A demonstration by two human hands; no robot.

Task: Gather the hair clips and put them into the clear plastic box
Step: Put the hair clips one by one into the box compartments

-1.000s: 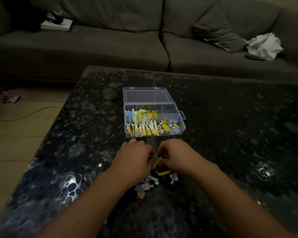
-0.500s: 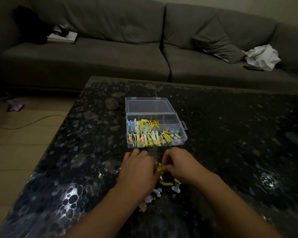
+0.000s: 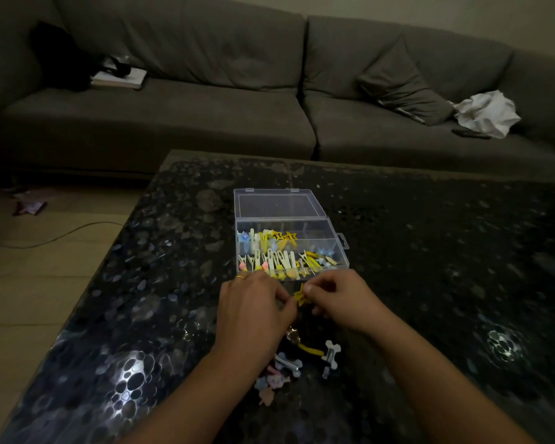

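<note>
Loose hair clips (image 3: 297, 363) lie on the table (image 3: 430, 251) beneath a person's wrists. The left hand (image 3: 253, 302) and right hand (image 3: 337, 299) together pinch a yellow clip (image 3: 300, 298), seemingly readying it for the clear plastic box (image 3: 290, 248) just beyond, lid open and already holding many clips.

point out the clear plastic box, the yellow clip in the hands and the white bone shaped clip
clear plastic box (image 3: 343, 248): head view, right wall by the tab
yellow clip (image 3: 300, 298): head view, its middle, between both hands
white bone shaped clip (image 3: 331, 350): head view, its middle

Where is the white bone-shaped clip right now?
In the head view, the white bone-shaped clip lies on the table, lower centre, beside the right forearm, next to a yellow clip.
</note>
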